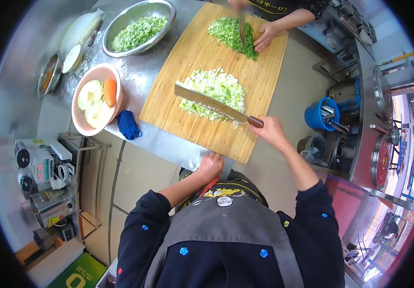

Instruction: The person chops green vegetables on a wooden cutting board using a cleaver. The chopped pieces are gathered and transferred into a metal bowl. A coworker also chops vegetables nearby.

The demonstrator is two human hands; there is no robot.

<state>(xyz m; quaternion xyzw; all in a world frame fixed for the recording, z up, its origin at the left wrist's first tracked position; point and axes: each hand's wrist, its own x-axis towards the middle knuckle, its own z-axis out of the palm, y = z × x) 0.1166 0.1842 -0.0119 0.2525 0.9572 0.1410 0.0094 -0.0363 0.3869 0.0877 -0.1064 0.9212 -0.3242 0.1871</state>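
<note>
My right hand [270, 131] grips the wooden handle of a cleaver [210, 102]. Its wide blade lies over a pile of chopped pale green and white vegetable [225, 86] on a large wooden cutting board [171, 122]. My left hand [211, 165] is curled at the near edge of the metal table, just off the board; whether it holds anything is hidden. Across the board, a co-worker's hand [266, 36] rests beside a heap of chopped greens [228, 34], and the co-worker's other hand, blurred, is above a second knife [242, 32] standing in the heap.
Left of the board are a steel bowl of chopped greens [140, 32], a pink basket [75, 108] with a carrot [110, 92] and cut pale vegetables, and a blue cloth [128, 125]. A smaller bowl [50, 75] stands farther left. A blue bucket of utensils [315, 115] is at right.
</note>
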